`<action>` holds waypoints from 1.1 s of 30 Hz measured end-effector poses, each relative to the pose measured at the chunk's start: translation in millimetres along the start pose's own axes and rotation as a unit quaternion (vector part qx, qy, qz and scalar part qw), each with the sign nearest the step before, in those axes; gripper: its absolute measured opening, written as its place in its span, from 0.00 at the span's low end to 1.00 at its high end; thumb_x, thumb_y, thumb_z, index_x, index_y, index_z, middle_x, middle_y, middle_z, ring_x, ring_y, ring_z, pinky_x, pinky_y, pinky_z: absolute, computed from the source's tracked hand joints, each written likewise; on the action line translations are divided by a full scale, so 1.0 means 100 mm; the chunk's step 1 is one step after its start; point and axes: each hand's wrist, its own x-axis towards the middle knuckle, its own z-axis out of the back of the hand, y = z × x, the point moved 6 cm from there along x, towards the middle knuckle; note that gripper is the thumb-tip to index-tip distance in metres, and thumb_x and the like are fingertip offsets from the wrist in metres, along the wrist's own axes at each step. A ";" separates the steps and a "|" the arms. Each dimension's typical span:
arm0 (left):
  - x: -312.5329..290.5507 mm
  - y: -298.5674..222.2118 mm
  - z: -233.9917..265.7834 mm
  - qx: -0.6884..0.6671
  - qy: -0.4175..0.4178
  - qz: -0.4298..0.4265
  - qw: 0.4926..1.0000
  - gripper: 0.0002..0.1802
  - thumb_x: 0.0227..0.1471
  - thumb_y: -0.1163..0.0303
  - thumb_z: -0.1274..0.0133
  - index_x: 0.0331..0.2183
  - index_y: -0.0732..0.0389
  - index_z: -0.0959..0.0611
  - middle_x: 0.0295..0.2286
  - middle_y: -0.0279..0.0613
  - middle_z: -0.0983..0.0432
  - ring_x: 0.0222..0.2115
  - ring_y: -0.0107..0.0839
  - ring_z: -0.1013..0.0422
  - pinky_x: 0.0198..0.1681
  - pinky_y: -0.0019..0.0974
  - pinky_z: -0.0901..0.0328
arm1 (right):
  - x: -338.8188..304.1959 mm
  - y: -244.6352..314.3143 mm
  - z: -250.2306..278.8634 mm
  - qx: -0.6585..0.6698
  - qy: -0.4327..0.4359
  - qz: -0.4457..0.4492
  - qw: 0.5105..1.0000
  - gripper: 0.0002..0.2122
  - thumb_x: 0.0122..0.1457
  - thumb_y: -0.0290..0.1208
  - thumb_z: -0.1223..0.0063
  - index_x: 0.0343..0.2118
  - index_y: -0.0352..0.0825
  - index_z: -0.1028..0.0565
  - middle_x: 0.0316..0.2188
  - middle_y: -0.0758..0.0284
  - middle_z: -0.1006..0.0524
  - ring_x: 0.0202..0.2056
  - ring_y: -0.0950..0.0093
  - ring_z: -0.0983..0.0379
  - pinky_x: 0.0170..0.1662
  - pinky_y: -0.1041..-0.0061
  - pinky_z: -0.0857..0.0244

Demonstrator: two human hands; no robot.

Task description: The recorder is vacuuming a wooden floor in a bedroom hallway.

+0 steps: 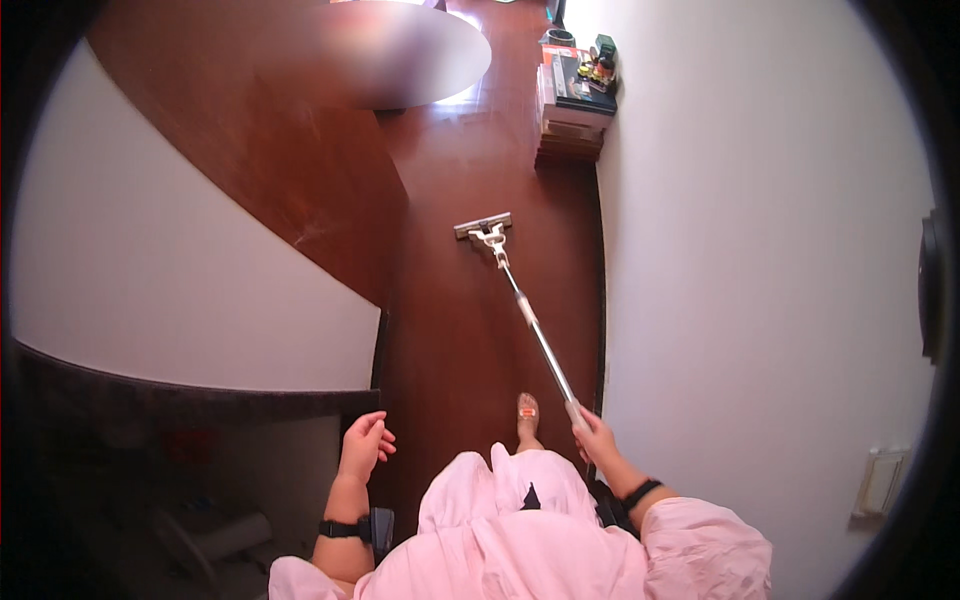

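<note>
Our right hand (595, 437) wraps round mop (546, 347), high on handle (574, 412), probably for reach: mop head (487, 228) rests on floor (450, 330), well ahead of hand. Our left hand (368, 445) hangs empty, fingers half-curled, likely as one grip suffices.

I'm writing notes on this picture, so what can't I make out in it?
All in the head view:
Pale oval shape at the top: blurred, cut by the upper edge.
Second foot: hidden, probably by the pink clothing.
Underside of the mop: faces the floor.
Small items on the stack: too small to identify.
Dark thing on the right: lost in the lens's dark rim.
</note>
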 end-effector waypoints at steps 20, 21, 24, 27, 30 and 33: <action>-0.23 -0.16 0.02 -0.018 -0.044 0.003 0.999 0.15 0.57 0.68 0.58 0.46 0.63 0.29 0.24 0.39 0.28 0.18 0.24 0.31 0.18 0.23 0.38 | 0.22 0.63 0.49 -0.058 0.004 -0.045 0.997 0.22 0.56 0.31 0.53 0.55 0.46 0.35 0.15 0.74 0.35 0.11 0.82 0.39 0.12 0.80 0.46; -0.19 -0.14 0.00 -0.020 -0.029 0.004 0.999 0.16 0.57 0.68 0.58 0.46 0.63 0.29 0.24 0.39 0.28 0.18 0.24 0.31 0.18 0.23 0.38 | -0.12 0.36 0.70 -0.068 -0.001 -0.044 0.997 0.22 0.55 0.30 0.52 0.55 0.46 0.35 0.17 0.73 0.33 0.12 0.81 0.39 0.12 0.79 0.45; -0.08 0.01 0.06 -0.019 -0.002 0.010 1.000 0.15 0.57 0.68 0.58 0.45 0.63 0.29 0.23 0.39 0.28 0.18 0.24 0.31 0.17 0.23 0.38 | -1.11 -0.44 1.10 -0.068 -0.014 -0.112 0.991 0.25 0.55 0.26 0.52 0.57 0.47 0.39 0.18 0.71 0.31 0.13 0.80 0.38 0.14 0.77 0.42; -0.08 0.03 0.03 -0.015 -0.002 -0.018 1.000 0.15 0.57 0.68 0.58 0.45 0.64 0.28 0.23 0.39 0.28 0.17 0.24 0.31 0.16 0.23 0.39 | -1.85 -0.92 1.23 -0.069 -0.043 -0.156 0.985 0.26 0.55 0.26 0.50 0.58 0.46 0.40 0.18 0.70 0.31 0.12 0.80 0.38 0.13 0.78 0.43; -0.31 -0.62 -0.11 -0.046 -0.023 -0.153 0.987 0.13 0.57 0.69 0.57 0.41 0.64 0.24 0.21 0.39 0.27 0.18 0.23 0.31 0.18 0.23 0.38 | -1.88 -0.82 1.08 -0.050 -0.050 -0.156 0.985 0.25 0.53 0.24 0.48 0.56 0.46 0.36 0.19 0.71 0.30 0.12 0.81 0.39 0.13 0.79 0.45; -1.13 -1.73 -0.41 -0.078 0.045 -0.426 0.900 0.15 0.58 0.68 0.56 0.43 0.67 0.25 0.25 0.47 0.23 0.23 0.29 0.29 0.27 0.29 0.33 | -1.62 -0.90 0.95 -0.017 -0.055 -0.111 0.992 0.24 0.53 0.25 0.49 0.55 0.44 0.35 0.16 0.71 0.32 0.10 0.81 0.41 0.11 0.80 0.48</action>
